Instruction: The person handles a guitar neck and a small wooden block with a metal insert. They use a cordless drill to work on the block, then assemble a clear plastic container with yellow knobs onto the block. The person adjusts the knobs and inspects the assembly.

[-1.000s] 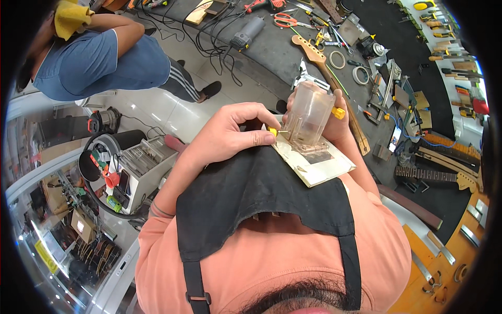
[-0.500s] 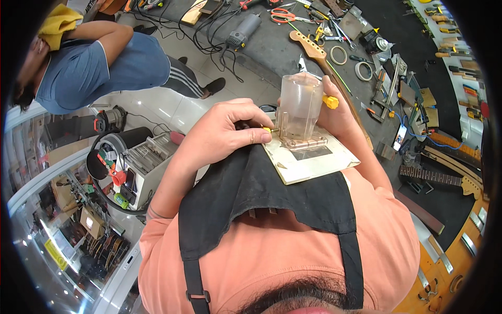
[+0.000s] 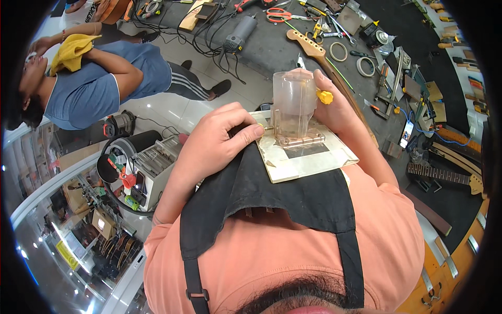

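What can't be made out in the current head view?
All in the head view:
- Small yellow knob: mostly covered by the thumb of the left hand.
- Right hand: most fingers hidden behind the clear cup and white board, so its grip is unclear.
- Guitar: cut off by the top edge.
- Wall tools: blurred near the dark rim.

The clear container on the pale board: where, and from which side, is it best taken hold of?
Probably by the upper part of the clear container, coming from the left, above the left hand. It stands up from the pale board, and its plain upper wall is exposed there, while the yellow knob and the right hand crowd its right side.
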A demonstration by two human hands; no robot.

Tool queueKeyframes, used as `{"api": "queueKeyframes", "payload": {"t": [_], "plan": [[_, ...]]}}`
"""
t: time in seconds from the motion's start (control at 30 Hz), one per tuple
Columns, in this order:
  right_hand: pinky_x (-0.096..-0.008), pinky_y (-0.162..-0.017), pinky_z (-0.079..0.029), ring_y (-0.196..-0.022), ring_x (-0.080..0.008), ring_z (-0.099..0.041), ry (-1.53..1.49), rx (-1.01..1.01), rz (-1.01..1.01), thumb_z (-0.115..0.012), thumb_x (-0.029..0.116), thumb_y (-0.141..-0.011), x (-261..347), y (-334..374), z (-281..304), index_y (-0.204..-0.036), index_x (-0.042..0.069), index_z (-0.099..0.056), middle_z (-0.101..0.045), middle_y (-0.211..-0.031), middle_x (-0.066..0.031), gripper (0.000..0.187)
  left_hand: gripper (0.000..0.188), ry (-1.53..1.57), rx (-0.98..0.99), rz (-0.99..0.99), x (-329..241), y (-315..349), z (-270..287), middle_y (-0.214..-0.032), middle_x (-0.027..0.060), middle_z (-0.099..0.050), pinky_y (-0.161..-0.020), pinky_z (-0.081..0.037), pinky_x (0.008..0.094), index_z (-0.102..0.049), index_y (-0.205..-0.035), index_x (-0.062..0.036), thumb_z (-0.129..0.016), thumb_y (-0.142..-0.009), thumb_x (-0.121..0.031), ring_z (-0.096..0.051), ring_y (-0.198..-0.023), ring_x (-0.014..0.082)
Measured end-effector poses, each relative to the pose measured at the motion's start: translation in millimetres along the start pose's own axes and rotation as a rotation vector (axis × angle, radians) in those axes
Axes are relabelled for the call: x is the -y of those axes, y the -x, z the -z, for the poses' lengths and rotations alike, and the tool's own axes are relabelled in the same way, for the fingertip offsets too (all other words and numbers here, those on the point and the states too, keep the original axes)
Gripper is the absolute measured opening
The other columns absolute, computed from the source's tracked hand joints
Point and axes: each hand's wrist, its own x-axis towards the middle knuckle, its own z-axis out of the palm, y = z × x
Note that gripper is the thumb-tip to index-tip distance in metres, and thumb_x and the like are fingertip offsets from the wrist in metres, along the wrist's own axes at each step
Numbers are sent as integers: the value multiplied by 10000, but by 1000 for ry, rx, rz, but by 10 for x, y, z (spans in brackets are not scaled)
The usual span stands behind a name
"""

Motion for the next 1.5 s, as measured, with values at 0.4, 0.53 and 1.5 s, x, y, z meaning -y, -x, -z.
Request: {"api": "queueKeyframes", "payload": {"t": [0.4,0.53,1.5], "plan": [[-416,-1045,-556,-1217,-206,-686,-29,-19,43,-497,696,-1109,-34,54,-1,-1435,72,-615,-696,-1323,-81,713,252,161,-36,68,-5,19,-73,-980,90,-714,-814,-535,338,-766,-1068,22,-801,-1011,-221,-675,-874,201],[-426,-1067,-560,-1255,-212,-691,-58,9,30,-507,666,-1111,-44,46,-3,-1448,69,-626,-692,-1384,-83,696,205,54,16,72,-59,12,-77,-1006,75,-680,-804,-506,300,-752,-1090,31,-779,-1023,-161,-631,-897,161],[-358,-1005,-591,-1219,-155,-687,-133,44,-3,-596,583,-1091,-174,67,237,-1414,89,-643,-692,-1325,-41,592,189,10,101,115,-140,-220,-156,-918,69,-647,-800,-485,303,-718,-1011,39,-787,-983,-134,-625,-872,159]]}}
